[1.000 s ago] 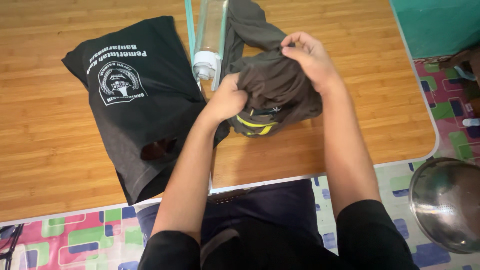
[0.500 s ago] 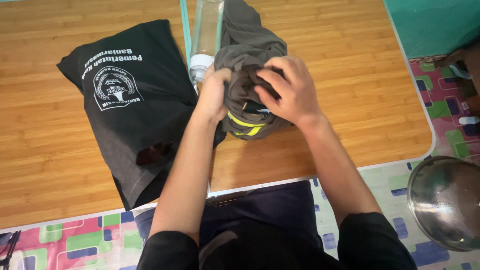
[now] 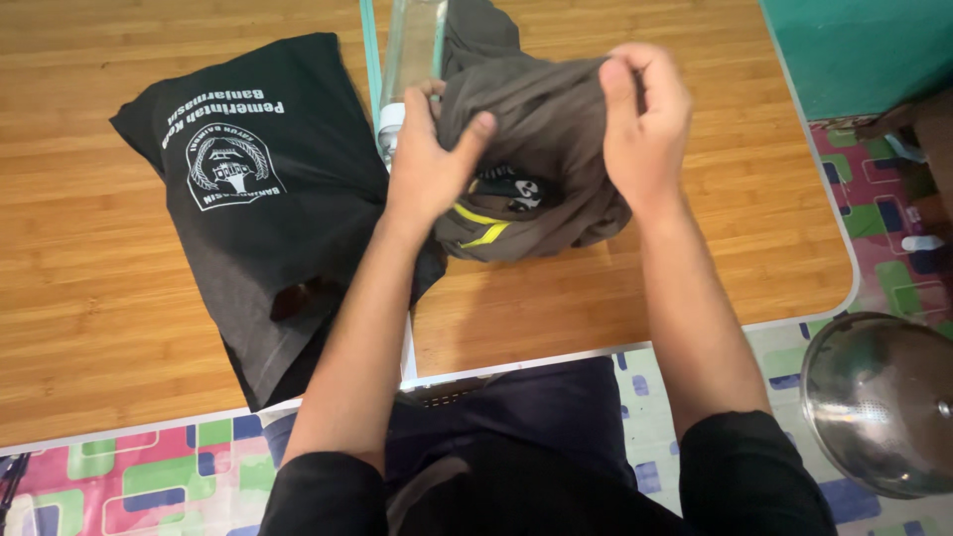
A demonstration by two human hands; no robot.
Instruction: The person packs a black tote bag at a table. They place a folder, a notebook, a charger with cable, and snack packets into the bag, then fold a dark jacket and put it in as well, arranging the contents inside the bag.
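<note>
Gripping the brown garment (image 3: pixel 546 129), both hands' fingers (image 3: pixel 620 99) work mid-table (image 3: pixel 695 268), bare wood toward the right edge.

The top of the clear bottle (image 3: pixel 412 50) runs off the upper edge, and the grey-brown garment (image 3: pixel 541 129) bunches over its right side. The metal bowl (image 3: pixel 879 402) is cut by the right edge. The left hand (image 3: pixel 427 169) hides the garment's left fold; the black shirt (image 3: pixel 258 199) partly slips under the forearm.

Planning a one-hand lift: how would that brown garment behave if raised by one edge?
The brown garment is probably floppy: it bunches and creases between the left hand and right hand. It would likely unroll and hang. It looks light and not slippery.
</note>
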